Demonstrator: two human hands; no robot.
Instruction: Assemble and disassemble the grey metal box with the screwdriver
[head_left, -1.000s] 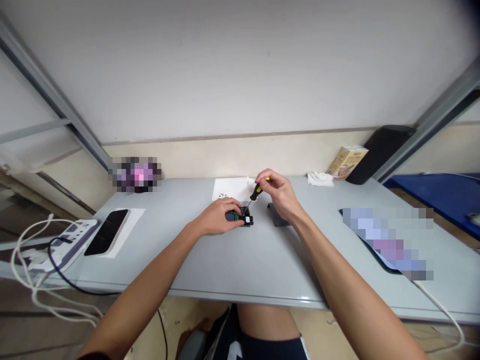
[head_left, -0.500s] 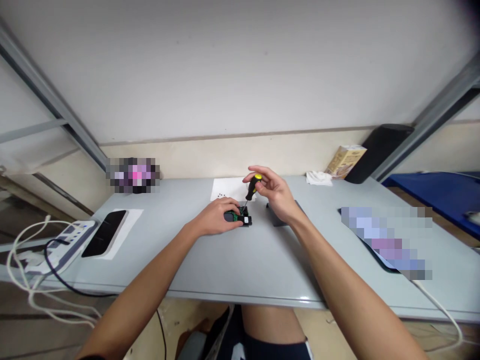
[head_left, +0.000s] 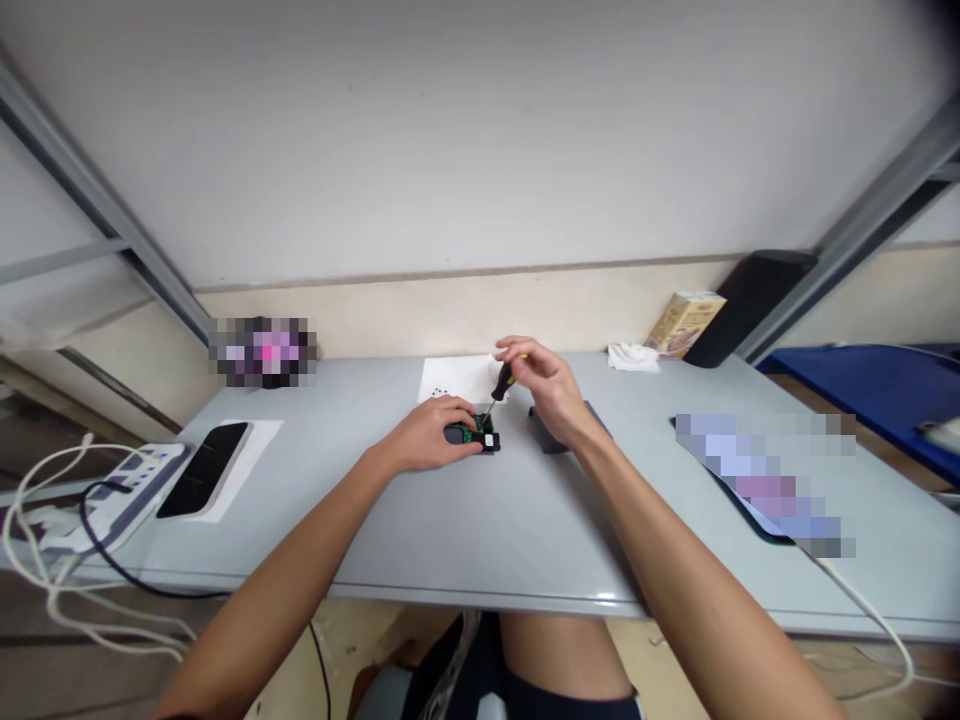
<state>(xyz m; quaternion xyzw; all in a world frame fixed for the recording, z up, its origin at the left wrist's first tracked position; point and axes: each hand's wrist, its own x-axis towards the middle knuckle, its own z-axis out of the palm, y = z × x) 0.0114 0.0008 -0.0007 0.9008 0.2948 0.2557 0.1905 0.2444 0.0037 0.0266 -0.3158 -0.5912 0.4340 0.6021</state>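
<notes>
A small black device (head_left: 474, 437) with a green circuit board showing lies on the grey table (head_left: 480, 520). My left hand (head_left: 427, 432) presses down on its left side and holds it still. My right hand (head_left: 546, 385) grips a screwdriver (head_left: 499, 385) with a black and yellow handle. The tool is tilted, its tip down on the device's top. A dark flat piece (head_left: 551, 428) lies just right of the device, partly under my right wrist.
A white paper sheet (head_left: 457, 378) with small dark specks lies behind the device. A black phone (head_left: 202, 467) on paper and a white power strip (head_left: 124, 485) with cables sit at the left. A crumpled tissue (head_left: 634, 357), a carton (head_left: 682, 322) and a black cylinder (head_left: 750, 305) stand at the back right.
My right hand shifted slightly left and turned the screwdriver, whose handle tilted more upright and back. The left hand and the device stayed put.
</notes>
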